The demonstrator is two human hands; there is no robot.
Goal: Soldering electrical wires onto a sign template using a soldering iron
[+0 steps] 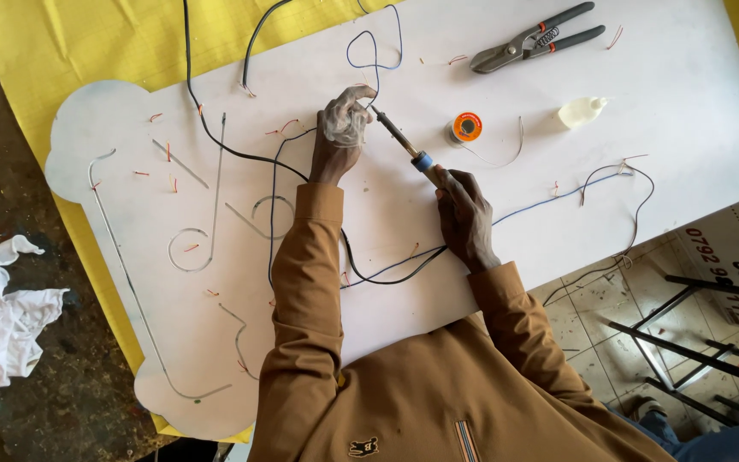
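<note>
- In the middle of the frame I see the right hand (465, 216) closed around the blue handle of a soldering iron (405, 143), which points up and to the left
- The tip of the iron meets the left hand (340, 128), just above the centre; its fingers are pressed together and pinch a thin blue wire (375, 53) that makes a loop toward the upper edge
- I cannot tell if the tip really touches the wire, because the fingers hide the joint
- Both hands work over a white board (694, 111) with rounded corners, which lies on a yellow sheet (53, 43)
- A solder spool (467, 127) with an orange rim sits just right of the iron, and grey tin snips (534, 38) with dark handles lie in the upper right
- A black cable (215, 141) crosses the board from the upper edge and passes under the left arm
- In my judgement, good work here needs a steady iron held low on the handle, the fingers well back from the hot tip, and the wire kept without movement while the joint cools
</note>
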